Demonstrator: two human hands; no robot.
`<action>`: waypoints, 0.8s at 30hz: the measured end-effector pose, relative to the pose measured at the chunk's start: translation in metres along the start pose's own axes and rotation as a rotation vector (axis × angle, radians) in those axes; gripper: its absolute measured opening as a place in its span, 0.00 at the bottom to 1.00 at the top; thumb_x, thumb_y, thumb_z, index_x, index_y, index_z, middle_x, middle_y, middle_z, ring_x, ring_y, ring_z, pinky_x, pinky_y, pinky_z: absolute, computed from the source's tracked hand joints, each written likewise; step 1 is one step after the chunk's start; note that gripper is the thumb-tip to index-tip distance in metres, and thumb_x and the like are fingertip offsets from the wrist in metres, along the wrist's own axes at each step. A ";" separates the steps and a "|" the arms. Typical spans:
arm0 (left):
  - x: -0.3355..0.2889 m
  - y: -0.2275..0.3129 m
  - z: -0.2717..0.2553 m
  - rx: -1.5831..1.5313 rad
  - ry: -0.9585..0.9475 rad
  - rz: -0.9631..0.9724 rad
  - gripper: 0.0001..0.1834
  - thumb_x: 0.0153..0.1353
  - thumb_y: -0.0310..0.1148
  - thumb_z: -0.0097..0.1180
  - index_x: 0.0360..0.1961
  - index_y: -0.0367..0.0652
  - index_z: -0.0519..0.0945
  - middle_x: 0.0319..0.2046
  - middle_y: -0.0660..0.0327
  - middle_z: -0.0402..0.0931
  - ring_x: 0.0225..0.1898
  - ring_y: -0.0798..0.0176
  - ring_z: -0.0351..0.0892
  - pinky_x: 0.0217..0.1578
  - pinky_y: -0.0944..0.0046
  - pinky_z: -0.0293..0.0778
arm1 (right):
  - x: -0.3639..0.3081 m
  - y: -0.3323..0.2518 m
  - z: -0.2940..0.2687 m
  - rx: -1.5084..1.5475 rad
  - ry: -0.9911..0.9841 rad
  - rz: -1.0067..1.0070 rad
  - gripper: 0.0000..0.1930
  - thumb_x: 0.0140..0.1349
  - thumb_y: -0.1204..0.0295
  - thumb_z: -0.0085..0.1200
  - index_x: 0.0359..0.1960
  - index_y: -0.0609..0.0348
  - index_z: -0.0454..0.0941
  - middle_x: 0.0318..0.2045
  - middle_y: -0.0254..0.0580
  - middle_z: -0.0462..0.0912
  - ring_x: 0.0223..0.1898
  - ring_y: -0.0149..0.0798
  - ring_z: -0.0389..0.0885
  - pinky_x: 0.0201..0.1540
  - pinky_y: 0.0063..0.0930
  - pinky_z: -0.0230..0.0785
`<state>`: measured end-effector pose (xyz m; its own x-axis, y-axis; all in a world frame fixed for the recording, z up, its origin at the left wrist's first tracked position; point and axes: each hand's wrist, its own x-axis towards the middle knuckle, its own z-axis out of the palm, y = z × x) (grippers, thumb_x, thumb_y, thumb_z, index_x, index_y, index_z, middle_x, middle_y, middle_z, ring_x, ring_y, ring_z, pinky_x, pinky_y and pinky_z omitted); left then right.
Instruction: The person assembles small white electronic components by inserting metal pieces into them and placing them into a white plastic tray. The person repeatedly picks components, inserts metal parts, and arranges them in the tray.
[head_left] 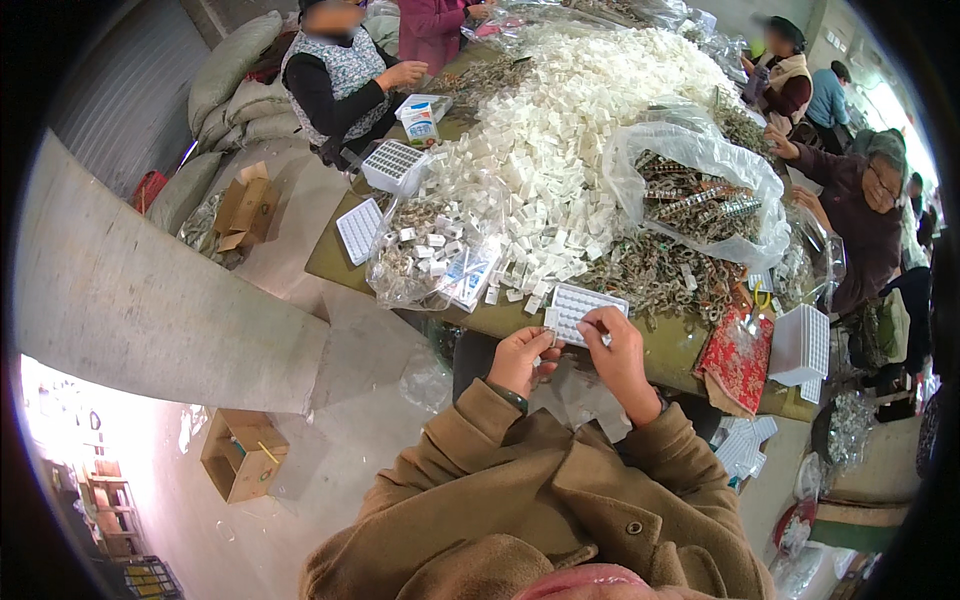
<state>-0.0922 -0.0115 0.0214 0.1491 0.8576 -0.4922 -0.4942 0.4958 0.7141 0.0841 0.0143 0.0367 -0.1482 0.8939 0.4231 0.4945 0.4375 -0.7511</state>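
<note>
At the near edge of the table, a white tray [585, 303] with rows of small pockets lies in front of me. My left hand [520, 361] is closed in a pinch at the tray's near left corner; a bit of something white shows at its fingers, too small to name. Over the tray's near right part, my right hand [618, 352] has its fingers bent together, and whatever they hold is hidden. Just beyond the tray spreads a big heap of small white plastic pieces [570, 150]. A clear plastic bag [405, 275] with more white pieces lies left of the tray.
An open plastic bag of metal strips [700, 195] and loose metal parts lie to the right. Beyond a red patterned cloth [735, 355] stands a stack of white trays [800, 345]. Co-workers sit around the table. Cardboard boxes [240, 455] and a thick pillar [170, 280] are at left.
</note>
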 end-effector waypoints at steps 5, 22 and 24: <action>0.002 -0.003 -0.007 0.060 -0.044 -0.053 0.07 0.67 0.37 0.53 0.39 0.46 0.78 0.35 0.68 0.79 0.32 0.77 0.74 0.27 0.74 0.70 | -0.012 0.001 -0.008 -0.393 -0.080 -0.184 0.11 0.47 0.76 0.63 0.33 0.54 0.77 0.36 0.36 0.77 0.40 0.45 0.74 0.42 0.38 0.64; -0.005 -0.001 -0.008 0.062 -0.013 -0.020 0.07 0.67 0.37 0.52 0.40 0.47 0.79 0.38 0.69 0.81 0.31 0.80 0.73 0.26 0.76 0.70 | -0.010 0.005 -0.016 -0.295 -0.012 -0.163 0.09 0.48 0.79 0.61 0.30 0.59 0.73 0.35 0.41 0.78 0.38 0.49 0.74 0.41 0.39 0.64; -0.005 -0.002 -0.008 0.068 -0.031 -0.005 0.07 0.67 0.37 0.53 0.40 0.47 0.79 0.38 0.69 0.81 0.31 0.80 0.73 0.26 0.76 0.70 | -0.005 0.002 -0.023 -0.314 -0.003 -0.136 0.08 0.50 0.79 0.60 0.30 0.60 0.72 0.36 0.43 0.78 0.38 0.51 0.74 0.42 0.40 0.64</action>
<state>-0.0982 -0.0177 0.0182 0.1785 0.8585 -0.4807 -0.4340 0.5071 0.7446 0.1055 0.0086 0.0455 -0.2337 0.8297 0.5069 0.7091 0.5021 -0.4950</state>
